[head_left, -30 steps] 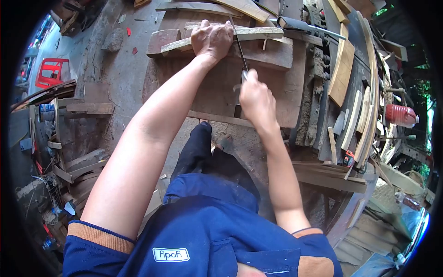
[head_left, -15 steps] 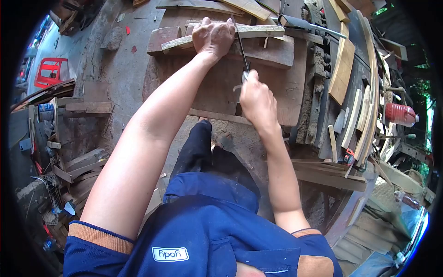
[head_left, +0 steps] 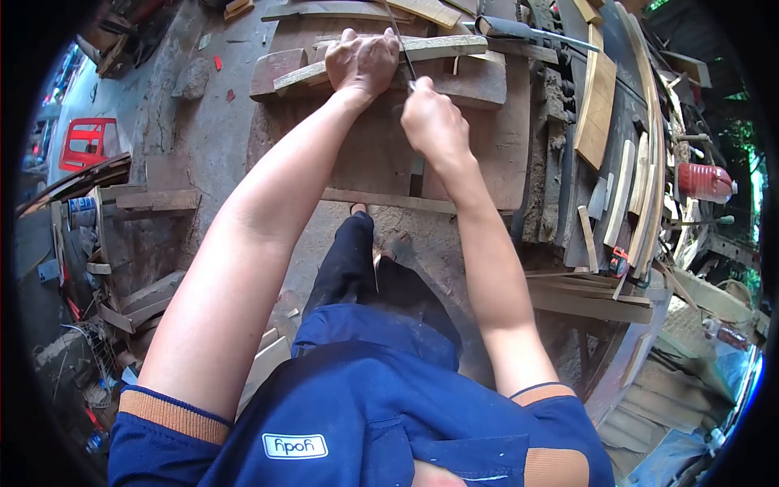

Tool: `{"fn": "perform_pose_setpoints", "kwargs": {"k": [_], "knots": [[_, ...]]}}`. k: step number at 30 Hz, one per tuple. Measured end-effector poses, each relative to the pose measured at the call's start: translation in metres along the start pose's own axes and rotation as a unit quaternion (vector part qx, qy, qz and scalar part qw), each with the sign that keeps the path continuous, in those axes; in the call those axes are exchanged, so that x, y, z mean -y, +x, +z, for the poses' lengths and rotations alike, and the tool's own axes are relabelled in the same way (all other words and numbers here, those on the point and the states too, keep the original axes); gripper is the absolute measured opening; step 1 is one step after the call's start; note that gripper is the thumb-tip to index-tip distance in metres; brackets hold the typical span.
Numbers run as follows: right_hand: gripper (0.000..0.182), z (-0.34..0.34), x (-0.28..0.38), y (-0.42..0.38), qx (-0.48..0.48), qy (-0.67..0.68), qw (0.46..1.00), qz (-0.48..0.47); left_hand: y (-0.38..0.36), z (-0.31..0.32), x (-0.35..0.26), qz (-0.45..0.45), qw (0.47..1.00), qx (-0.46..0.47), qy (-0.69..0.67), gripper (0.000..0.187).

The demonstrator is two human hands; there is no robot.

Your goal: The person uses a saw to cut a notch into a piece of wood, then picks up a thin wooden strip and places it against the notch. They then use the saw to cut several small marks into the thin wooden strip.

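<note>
My left hand (head_left: 362, 61) is closed over a curved wooden strip (head_left: 446, 46), holding it down on a thick wooden block (head_left: 479, 88). Just right of those fingers, the thin dark blade of a handsaw (head_left: 402, 42) crosses the strip. My right hand (head_left: 436, 122) grips the saw's handle, which is mostly hidden inside the fist. How deep the blade sits in the wood is not visible. Block and strip rest on a low wooden work surface (head_left: 373, 162) in front of my feet.
To the right, long boards (head_left: 596, 114) and narrow strips lie on a bench, near a red tape measure (head_left: 618, 261) and a plastic bottle of red liquid (head_left: 704, 182). A dark cylindrical tool (head_left: 499, 28) lies behind the strip. At left are a red chair (head_left: 88, 142) and scrap wood.
My right hand has moved forward, away from my body, bringing the saw handle close to the strip. My left hand stays on the strip; the whole view has shifted slightly.
</note>
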State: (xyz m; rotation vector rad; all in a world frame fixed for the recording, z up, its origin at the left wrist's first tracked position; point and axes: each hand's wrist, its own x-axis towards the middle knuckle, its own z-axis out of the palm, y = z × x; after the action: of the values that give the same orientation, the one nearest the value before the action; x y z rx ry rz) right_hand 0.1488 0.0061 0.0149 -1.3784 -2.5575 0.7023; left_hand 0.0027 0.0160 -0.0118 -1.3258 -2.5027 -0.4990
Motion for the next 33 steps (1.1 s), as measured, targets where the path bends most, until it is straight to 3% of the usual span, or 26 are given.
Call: {"fn": "perform_pose_setpoints", "kwargs": {"k": [4, 6, 9, 13, 16, 18, 28, 33], "knots": [[0.021, -0.002, -0.004, -0.016, 0.002, -0.008, 1.0, 0.002, -0.004, 0.001, -0.001, 0.006, 1.0, 0.003, 0.011, 0.054], [0.021, -0.015, -0.006, -0.053, 0.062, 0.013, 0.998, 0.03, -0.003, 0.001, 0.005, 0.007, 1.0, -0.002, 0.017, 0.054], [0.021, -0.02, -0.003, -0.056, 0.073, 0.005, 0.997, 0.037, -0.005, 0.0, 0.006, 0.026, 1.0, 0.006, 0.001, 0.054], [0.021, 0.001, 0.004, 0.002, 0.018, -0.005, 1.0, 0.013, 0.001, -0.003, 0.002, 0.016, 1.0, 0.006, 0.009, 0.053], [0.02, -0.002, 0.0, -0.021, 0.004, 0.004, 1.0, 0.008, -0.003, 0.0, 0.0, 0.016, 1.0, 0.009, 0.006, 0.053], [0.02, -0.012, -0.003, -0.053, 0.043, 0.014, 0.999, 0.027, -0.003, 0.002, 0.006, 0.014, 1.0, 0.005, 0.004, 0.053], [0.018, 0.004, 0.0, -0.011, -0.009, -0.009, 1.0, 0.018, -0.003, 0.0, 0.002, 0.019, 1.0, -0.001, 0.009, 0.057], [0.021, -0.015, 0.0, -0.059, 0.055, -0.007, 0.998, 0.036, -0.002, -0.004, 0.005, 0.011, 1.0, 0.024, 0.015, 0.053]]}}
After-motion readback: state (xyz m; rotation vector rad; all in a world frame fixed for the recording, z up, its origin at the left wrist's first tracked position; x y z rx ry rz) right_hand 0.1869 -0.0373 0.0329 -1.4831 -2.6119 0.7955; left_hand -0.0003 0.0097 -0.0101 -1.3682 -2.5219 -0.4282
